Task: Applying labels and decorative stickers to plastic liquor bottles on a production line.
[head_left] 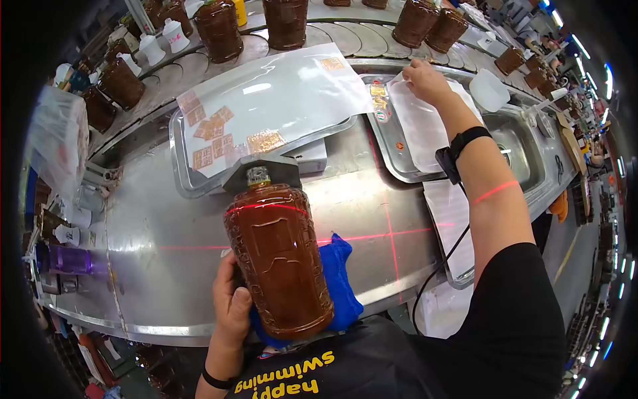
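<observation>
A large brown bottle [276, 259] with moulded sides leans toward me, its silver-coloured neck [258, 176] against a dark grey angled block [286, 166]. My left hand [232, 299] grips its lower left side, thumb showing and the other fingers partly behind it. Against its right side lies a blue cloth [342, 282]. Stretched far to the right, my right hand [427, 81] has its fingers curled together at the far edge of a white sheet [422, 126] on a metal tray [392, 156]. What its fingertips pinch is too small to tell. Red and gold labels [379, 100] lie at that tray's left side.
A clear sheet with several gold-brown labels [212, 126] covers another metal tray [181, 169]. Beyond runs a conveyor [352, 33] carrying several brown bottles [286, 23]. A sink [515, 149] and a white plastic tub [490, 90] are at right. Red laser lines [392, 233] cross the steel table [159, 233].
</observation>
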Demonstrator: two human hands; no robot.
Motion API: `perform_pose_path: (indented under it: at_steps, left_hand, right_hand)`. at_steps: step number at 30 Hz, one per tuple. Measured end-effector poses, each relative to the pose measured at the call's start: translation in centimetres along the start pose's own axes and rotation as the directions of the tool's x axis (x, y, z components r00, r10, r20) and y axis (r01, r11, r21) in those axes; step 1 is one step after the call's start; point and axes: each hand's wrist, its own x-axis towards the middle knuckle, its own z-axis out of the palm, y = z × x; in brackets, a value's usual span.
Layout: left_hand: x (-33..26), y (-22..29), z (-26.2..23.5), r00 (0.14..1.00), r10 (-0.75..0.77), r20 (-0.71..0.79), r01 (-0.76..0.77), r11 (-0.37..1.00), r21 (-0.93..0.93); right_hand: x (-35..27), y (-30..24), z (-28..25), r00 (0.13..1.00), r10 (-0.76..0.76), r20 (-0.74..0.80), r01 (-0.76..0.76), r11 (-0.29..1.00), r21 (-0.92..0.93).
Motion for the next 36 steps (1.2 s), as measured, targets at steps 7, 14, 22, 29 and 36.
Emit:
perform_pose_path:
  at_steps: [7, 14, 22, 29, 36]
  left_hand:
    - [-0.1, 0.0, -0.1, 1.000, 0.029, -0.006, -0.029, 0.999, 0.018]
    - [0.1, -1.3, -0.5, 0.999, 0.041, 0.006, -0.041, 0.999, -0.006]
    - [0.4, -1.5, -1.0, 0.995, 0.089, 0.054, -0.086, 0.995, -0.053]
    - [-0.2, -1.7, -1.3, 0.997, 0.074, 0.013, -0.074, 0.997, -0.002]
    - [0.3, -1.9, -1.0, 0.992, 0.119, 0.037, -0.121, 0.991, 0.052]
  right_hand:
    - [0.3, -0.6, -0.3, 0.999, 0.015, -0.036, -0.016, 0.999, -0.044]
    - [-6.7, 2.8, -6.1, 0.988, -0.135, -0.076, 0.140, 0.988, 0.066]
    - [-18.7, 6.0, -13.8, 0.577, 0.267, 0.772, -0.256, 0.957, -0.139]
    - [-11.8, 2.1, -8.7, 0.913, 0.188, 0.361, -0.193, 0.981, -0.024]
    - [-12.8, 3.4, -7.1, 0.987, 0.129, 0.097, -0.122, 0.990, -0.072]
